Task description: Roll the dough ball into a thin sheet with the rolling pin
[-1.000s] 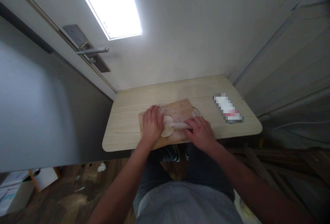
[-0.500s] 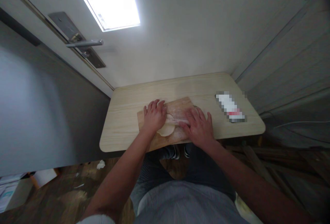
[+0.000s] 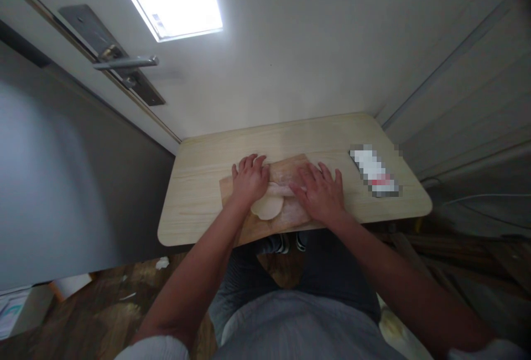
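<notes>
A pale, floury rolling pin [image 3: 280, 189] lies crosswise under both my hands, with only its middle showing. My left hand [image 3: 250, 180] rests over its left end, fingers spread and pointing away from me. Over the right end lies my right hand [image 3: 322, 192], its fingers apart and the thumb stretched along the pin. A thin round of dough [image 3: 267, 208] shows on the near side of the pin, close to my left wrist. Beneath them is a flour-dusted wooden board [image 3: 290, 164], set at a slant. Both palms hide the pin's ends.
The board sits on a light wooden table [image 3: 194, 183] pushed against a white door with a metal handle [image 3: 124, 63]. A blurred-out phone-like object [image 3: 373, 171] lies at the table's right. Boxes [image 3: 31, 313] and scraps lie on the floor at left.
Both hands and the rolling pin have shifted slightly away from me, and more of the dough round is uncovered. My right thumb has straightened. The camera view has shifted a little.
</notes>
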A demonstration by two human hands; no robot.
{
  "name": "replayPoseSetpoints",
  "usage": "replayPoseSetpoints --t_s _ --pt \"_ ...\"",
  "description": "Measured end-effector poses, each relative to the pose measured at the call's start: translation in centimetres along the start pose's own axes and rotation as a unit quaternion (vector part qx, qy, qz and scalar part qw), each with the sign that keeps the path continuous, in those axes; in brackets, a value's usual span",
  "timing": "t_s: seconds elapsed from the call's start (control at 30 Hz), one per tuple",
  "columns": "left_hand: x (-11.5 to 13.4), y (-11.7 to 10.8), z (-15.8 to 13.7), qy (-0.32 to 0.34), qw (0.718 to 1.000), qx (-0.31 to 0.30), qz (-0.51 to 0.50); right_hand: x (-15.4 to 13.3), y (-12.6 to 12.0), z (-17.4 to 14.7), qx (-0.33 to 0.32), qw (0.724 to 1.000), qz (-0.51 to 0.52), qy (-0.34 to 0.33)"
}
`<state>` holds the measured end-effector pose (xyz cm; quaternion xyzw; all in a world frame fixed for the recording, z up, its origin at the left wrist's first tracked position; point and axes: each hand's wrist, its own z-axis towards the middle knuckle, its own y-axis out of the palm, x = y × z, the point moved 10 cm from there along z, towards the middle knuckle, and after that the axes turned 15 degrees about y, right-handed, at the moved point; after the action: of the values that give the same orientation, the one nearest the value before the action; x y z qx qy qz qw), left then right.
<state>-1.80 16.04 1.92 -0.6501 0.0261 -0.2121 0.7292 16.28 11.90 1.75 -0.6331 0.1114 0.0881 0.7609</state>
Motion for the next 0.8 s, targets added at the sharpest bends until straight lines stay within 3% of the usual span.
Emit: replayPoseSetpoints --t_s 0.8 --pt "-1.5 -0.6 3.5 -0.035 0.999 0.008 0.032 0.4 0.8 4.9 0.003 1.000 0.001 0.024"
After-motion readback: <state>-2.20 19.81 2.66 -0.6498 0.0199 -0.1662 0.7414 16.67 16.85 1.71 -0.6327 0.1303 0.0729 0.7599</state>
